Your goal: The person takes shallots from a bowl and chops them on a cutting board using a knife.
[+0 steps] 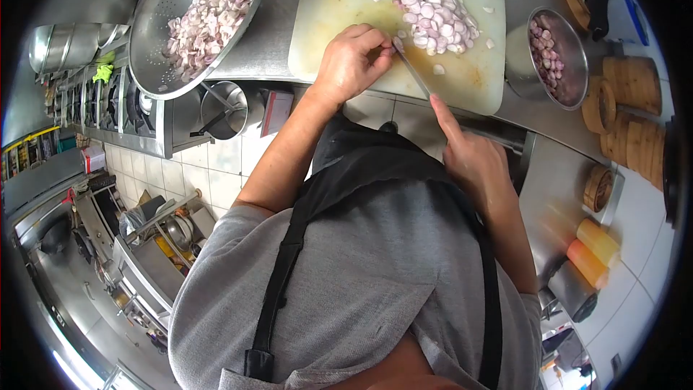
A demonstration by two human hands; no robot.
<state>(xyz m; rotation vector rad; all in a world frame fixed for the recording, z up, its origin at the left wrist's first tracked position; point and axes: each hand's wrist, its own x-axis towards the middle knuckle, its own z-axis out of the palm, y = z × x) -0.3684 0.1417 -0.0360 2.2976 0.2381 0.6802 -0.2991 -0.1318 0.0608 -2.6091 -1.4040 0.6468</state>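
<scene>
My right hand (476, 162) is closed around the handle of a knife (414, 75), with the index finger stretched along it. The blade slants up and left over the near side of a pale cutting board (339, 0). At the knife's tip, my left hand (352, 63) pinches a small shallot (398, 44); the fingers partly hide it. Just beyond the blade lies a heap of sliced shallots (437, 18), with a few loose slices around it. To the right stands a metal bowl (518, 65) holding whole peeled shallots (545, 58).
On the left, a big metal colander (141, 58) holds many sliced shallots (209, 25). A metal pot (224, 108) and a stove (108, 105) lie beyond it. Bamboo steamers (632, 87) stand far right, with orange and yellow containers (588, 263) nearer my side.
</scene>
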